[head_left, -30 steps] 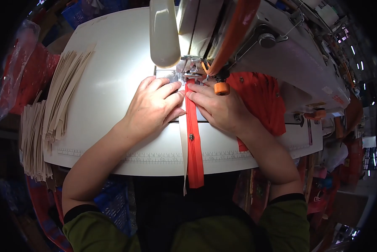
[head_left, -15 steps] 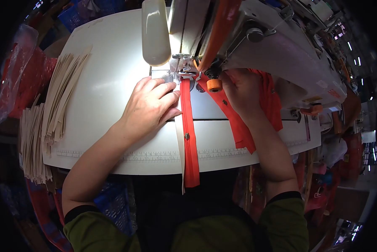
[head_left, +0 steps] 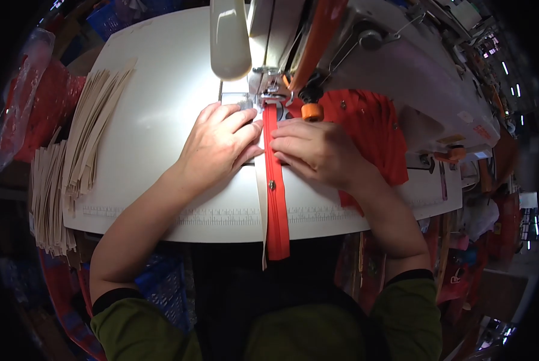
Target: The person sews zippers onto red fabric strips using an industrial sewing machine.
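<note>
A red zipper [head_left: 276, 219] with a dark metal slider [head_left: 272, 185] runs lengthwise from under the sewing machine's presser foot [head_left: 272, 96] over the table's front edge. Along its left side lies a narrow beige fabric strip [head_left: 261, 198]. My left hand [head_left: 216, 141] rests left of the seam line, its bent fingertips and thumb closed at the strip and zipper edge. From the other side, my right hand [head_left: 320, 150] has its fingers together on the zipper's right edge, just below the foot. The thumb of that hand is hidden.
Several more red zippers [head_left: 374, 132] lie bunched under the machine arm on the right. Bundles of beige strips [head_left: 92, 129] hang over the table's left side. The machine head, with an orange knob [head_left: 312, 112], overhangs the work. A ruler scale [head_left: 221, 215] marks the front edge.
My right hand has left the bunched red zippers and come left and nearer to the zipper under the foot. My left hand stays almost where it was. The view has shifted slightly.
</note>
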`<move>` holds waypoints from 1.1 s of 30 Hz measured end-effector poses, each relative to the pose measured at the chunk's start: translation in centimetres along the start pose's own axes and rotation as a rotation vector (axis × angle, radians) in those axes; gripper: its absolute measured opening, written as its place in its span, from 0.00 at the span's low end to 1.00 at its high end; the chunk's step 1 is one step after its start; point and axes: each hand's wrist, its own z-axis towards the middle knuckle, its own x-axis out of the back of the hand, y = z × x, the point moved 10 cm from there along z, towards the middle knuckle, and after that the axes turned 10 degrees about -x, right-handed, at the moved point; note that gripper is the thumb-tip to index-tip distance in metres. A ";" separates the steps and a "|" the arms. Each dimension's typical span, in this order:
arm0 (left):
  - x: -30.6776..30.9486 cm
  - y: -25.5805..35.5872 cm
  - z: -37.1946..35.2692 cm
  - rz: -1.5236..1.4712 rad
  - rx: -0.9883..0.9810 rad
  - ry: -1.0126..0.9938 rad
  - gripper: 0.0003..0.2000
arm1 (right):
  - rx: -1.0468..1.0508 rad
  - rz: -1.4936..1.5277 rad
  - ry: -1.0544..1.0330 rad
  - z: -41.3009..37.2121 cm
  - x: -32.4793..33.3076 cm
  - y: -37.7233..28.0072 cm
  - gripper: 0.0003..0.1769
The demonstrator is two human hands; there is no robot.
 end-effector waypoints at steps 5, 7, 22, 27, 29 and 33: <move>-0.5 0.1 -0.8 0.070 -0.047 0.029 0.15 | 0.149 -0.063 -0.190 -1.8 -2.4 -2.9 0.08; 0.1 1.5 -1.6 0.096 -0.067 0.019 0.14 | 0.123 -0.031 -0.275 -3.0 -2.0 -5.0 0.09; 2.8 13.2 -6.8 -0.152 -0.243 0.003 0.15 | 0.037 -0.028 0.158 -11.1 -2.1 -9.6 0.12; 3.0 13.2 -6.9 -0.139 -0.265 0.063 0.13 | 0.097 -0.017 0.323 -12.2 -2.0 -10.3 0.10; 3.0 13.4 -7.0 -0.152 -0.275 0.097 0.12 | 0.117 0.040 0.347 -12.4 -1.9 -10.4 0.10; 3.1 13.5 -7.0 -0.182 -0.274 0.113 0.11 | 0.143 0.032 0.353 -12.7 -1.8 -10.5 0.10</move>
